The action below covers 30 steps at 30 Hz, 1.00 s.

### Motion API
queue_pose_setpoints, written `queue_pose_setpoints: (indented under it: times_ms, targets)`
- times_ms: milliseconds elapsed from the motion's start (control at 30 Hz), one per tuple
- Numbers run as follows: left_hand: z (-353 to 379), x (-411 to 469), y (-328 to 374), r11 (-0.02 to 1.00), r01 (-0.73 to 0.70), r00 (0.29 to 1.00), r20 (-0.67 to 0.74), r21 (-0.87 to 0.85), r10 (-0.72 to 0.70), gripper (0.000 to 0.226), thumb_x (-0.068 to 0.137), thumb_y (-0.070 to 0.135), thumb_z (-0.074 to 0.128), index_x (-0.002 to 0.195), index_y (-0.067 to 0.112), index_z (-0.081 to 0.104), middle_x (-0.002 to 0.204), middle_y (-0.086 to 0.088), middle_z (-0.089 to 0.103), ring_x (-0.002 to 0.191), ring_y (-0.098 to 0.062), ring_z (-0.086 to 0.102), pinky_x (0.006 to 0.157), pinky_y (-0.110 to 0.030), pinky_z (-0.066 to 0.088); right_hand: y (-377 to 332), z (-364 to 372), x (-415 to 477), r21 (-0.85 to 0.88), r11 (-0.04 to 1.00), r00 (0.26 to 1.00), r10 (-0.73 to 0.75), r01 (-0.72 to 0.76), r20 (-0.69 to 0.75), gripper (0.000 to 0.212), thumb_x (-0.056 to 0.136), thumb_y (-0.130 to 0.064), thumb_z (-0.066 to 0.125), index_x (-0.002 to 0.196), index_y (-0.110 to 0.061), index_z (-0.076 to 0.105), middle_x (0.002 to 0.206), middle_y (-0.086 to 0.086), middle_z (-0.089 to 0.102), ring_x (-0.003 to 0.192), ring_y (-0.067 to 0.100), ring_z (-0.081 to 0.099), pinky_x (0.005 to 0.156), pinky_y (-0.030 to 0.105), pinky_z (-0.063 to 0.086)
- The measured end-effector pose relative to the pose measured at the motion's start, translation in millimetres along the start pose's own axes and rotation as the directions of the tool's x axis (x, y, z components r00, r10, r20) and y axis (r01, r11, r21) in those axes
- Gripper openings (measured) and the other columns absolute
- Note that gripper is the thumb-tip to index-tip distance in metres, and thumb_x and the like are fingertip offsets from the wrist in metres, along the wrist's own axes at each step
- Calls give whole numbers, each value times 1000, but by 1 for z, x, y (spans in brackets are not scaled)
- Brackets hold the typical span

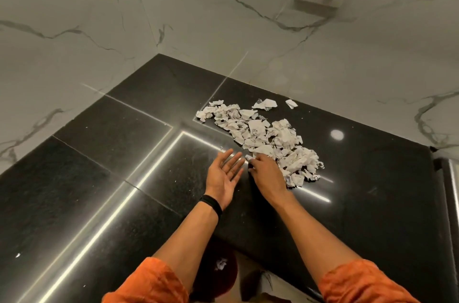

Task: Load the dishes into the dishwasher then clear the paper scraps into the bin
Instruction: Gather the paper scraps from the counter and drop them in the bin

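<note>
Just beyond your right hand (267,173) the paper scraps (263,136) lie heaped on the black counter (99,178); that hand's fingers curl onto the pile's near edge, grip unclear. Your left hand (224,173) lies beside it, palm up, fingers wide

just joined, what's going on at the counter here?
A person is clearing paper scraps off the black countertop. The left hand lies open, palm up, beside the pile; the right hand has its fingers bent onto the pile's near edge. Most scraps lie on the counter. A dark bin below the edge holds at least one scrap.
</note>
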<state>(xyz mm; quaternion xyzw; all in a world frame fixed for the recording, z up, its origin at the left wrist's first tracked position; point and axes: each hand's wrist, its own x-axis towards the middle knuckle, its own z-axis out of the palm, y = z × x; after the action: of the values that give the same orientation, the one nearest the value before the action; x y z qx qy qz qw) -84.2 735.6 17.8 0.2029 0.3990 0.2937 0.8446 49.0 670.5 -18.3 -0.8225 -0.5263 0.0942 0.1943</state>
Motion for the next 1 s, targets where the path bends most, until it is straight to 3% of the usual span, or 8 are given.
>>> queue_pose_setpoints:
  times_ms: [167,300,400,533,633,733,867,1000]
  targets:
    - [-1,6,-11,1000,-21,995,-102,-1,21,38,104,37,50,129,11,62,125,-14,70,118,-27,66,106,-41,48,8,5,-9,19,997,997,-73,74,-24,18,95,-16,58,109,-14,71,106,0,65,94,19,58,77,31,49]
    - [5,14,-17,999,-28,987,-157,23,31,34,104,28,52,130,8,61,127,-17,66,116,-27,65,104,-40,51,-5,-5,-25,485,860,961,245,-156,-125,9,90,-24,70,99,-24,74,93,-14,67,85,0,60,77,17,46]
    - [12,20,-17,1000,19,993,-118,-10,-20,34,101,27,55,128,6,62,121,-17,67,106,-27,67,96,-40,55,-25,-15,-30,695,701,958,281,-160,-62,15,90,-23,73,103,-30,72,96,-18,71,92,-3,65,82,16,52]
    - [18,20,-6,978,146,988,-34,-152,-153,28,98,29,55,111,7,67,90,-14,65,82,-28,64,75,-40,57,-42,-22,-21,728,680,974,214,-90,-80,18,92,-26,71,110,-29,72,101,-19,72,93,2,69,82,21,55]
    - [10,23,3,953,162,983,-39,-254,-177,23,99,22,53,100,4,67,99,-17,66,93,-27,64,83,-35,55,-40,-22,-13,767,635,923,341,-89,-175,13,99,-18,63,107,-24,72,96,-13,72,82,9,71,75,28,60]
    - [3,32,13,929,162,980,-53,-331,-190,19,98,17,55,96,1,66,100,-18,67,103,-29,65,92,-38,56,-26,-17,-5,668,730,898,382,-147,-220,19,96,-12,63,109,-24,72,102,-14,71,87,7,68,82,31,58]
    - [-7,37,18,939,176,979,-52,-297,-200,15,97,14,58,96,1,66,100,-17,66,99,-27,66,88,-36,58,-16,4,-4,202,976,996,86,-84,2,32,92,-17,67,123,-22,69,119,-6,66,107,13,58,96,32,48]
    - [-11,42,21,965,152,981,-86,-212,-174,11,97,10,58,100,2,65,100,-17,65,96,-26,66,89,-35,57,-20,18,-13,32,999,998,9,-7,-65,20,94,-14,64,109,-17,76,105,0,69,100,21,61,85,31,47]
